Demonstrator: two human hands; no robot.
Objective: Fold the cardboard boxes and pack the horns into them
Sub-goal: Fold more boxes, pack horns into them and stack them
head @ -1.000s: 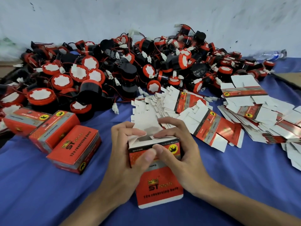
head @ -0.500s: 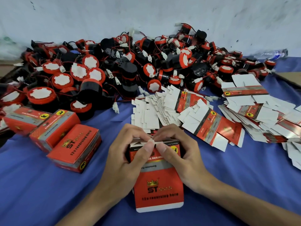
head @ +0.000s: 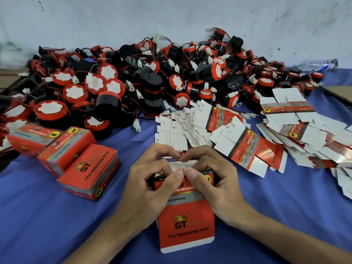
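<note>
A red cardboard box (head: 185,227) printed "ST 12v reversing horn" stands on the blue cloth in front of me. My left hand (head: 146,189) grips its left side and my right hand (head: 219,187) grips its right side. Both thumbs press the white end flap down at the top, and the fingers curl over the far edge. A big pile of red and black horns (head: 133,82) with white connectors lies behind. Flat unfolded boxes (head: 245,141) fan out at the right.
Three folded red boxes (head: 76,155) lie at the left on the blue cloth (head: 57,225). A clear plastic bottle (head: 318,64) lies by the white wall at the far right. A brown cardboard edge (head: 341,92) shows at the right.
The white end flap, upright a second ago, has been folded down into the box top. Both thumbs moved together onto the flap, and the box tipped a little towards me.
</note>
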